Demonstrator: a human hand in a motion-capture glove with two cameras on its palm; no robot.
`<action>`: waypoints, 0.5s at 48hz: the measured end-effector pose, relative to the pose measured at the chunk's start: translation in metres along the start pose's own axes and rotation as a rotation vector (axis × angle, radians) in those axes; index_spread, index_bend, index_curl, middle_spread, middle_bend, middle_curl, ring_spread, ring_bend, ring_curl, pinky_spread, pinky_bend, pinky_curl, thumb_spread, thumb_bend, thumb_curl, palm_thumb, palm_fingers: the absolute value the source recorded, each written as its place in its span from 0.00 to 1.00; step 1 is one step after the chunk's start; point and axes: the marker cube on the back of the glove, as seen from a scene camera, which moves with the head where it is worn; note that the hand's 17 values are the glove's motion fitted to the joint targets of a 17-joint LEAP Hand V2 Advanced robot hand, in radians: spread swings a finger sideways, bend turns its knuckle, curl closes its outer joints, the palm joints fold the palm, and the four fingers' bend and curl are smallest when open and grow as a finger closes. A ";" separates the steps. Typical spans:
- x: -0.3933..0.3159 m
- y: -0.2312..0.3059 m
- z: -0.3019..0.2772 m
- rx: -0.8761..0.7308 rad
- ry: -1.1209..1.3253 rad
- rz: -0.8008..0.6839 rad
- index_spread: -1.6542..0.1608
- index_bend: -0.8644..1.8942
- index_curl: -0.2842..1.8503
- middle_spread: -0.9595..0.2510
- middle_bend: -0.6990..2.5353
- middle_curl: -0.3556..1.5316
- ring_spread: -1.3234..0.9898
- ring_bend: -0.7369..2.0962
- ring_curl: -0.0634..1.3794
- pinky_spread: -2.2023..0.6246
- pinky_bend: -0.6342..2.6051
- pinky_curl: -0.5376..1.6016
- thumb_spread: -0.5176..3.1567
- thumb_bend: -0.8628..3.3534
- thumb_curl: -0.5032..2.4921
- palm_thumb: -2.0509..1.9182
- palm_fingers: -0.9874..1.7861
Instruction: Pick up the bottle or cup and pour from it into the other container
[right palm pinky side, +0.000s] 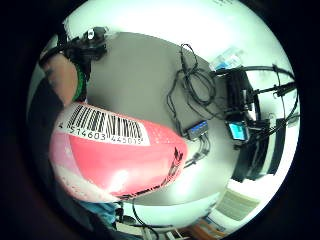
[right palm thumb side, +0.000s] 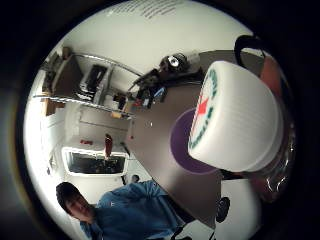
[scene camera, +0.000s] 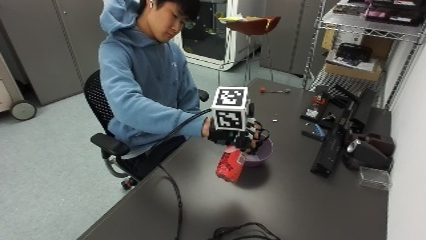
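Filling the little-finger palm view, the pink bottle (right palm pinky side: 117, 160) sits right against the palm, its white barcode label reading roughly "514603 445015", though the digits are not fully clear. From the outside view the dark tabletop (scene camera: 279, 200) carries the whole arrangement, and the person sits beside it with the gloved right hand (scene camera: 229, 137) wrapped around the bottle (scene camera: 231, 165), lifted off the surface and tipped so its upper end leans toward the purple bowl (scene camera: 261, 156) just beside it. That tilt reads as the start of a pour, with the mouth brought over the bowl's rim so the contents would fall inside. Yet the thumb-side view shows a white ribbed cap (right palm thumb side: 235, 117) on the bottle's neck, printed with a red star inside a green ring of lettering too small to read, hanging directly above the bowl (right palm thumb side: 182, 145). Nothing can flow while that cap is on, so I judge the pouring has not truly begun.
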 end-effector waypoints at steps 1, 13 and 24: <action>-0.002 -0.001 0.000 -0.013 0.024 -0.005 0.86 0.38 0.36 0.77 0.31 0.45 0.53 0.41 0.34 0.78 0.25 0.41 0.21 0.20 0.39 0.80 0.76; -0.025 -0.009 0.001 -0.163 0.406 -0.060 0.86 0.38 0.36 0.77 0.30 0.46 0.53 0.41 0.35 0.78 0.26 0.42 0.21 0.20 0.39 0.79 0.76; -0.050 -0.021 0.009 -0.232 0.703 -0.019 0.86 0.38 0.36 0.76 0.30 0.46 0.53 0.40 0.36 0.78 0.25 0.42 0.21 0.20 0.40 0.79 0.76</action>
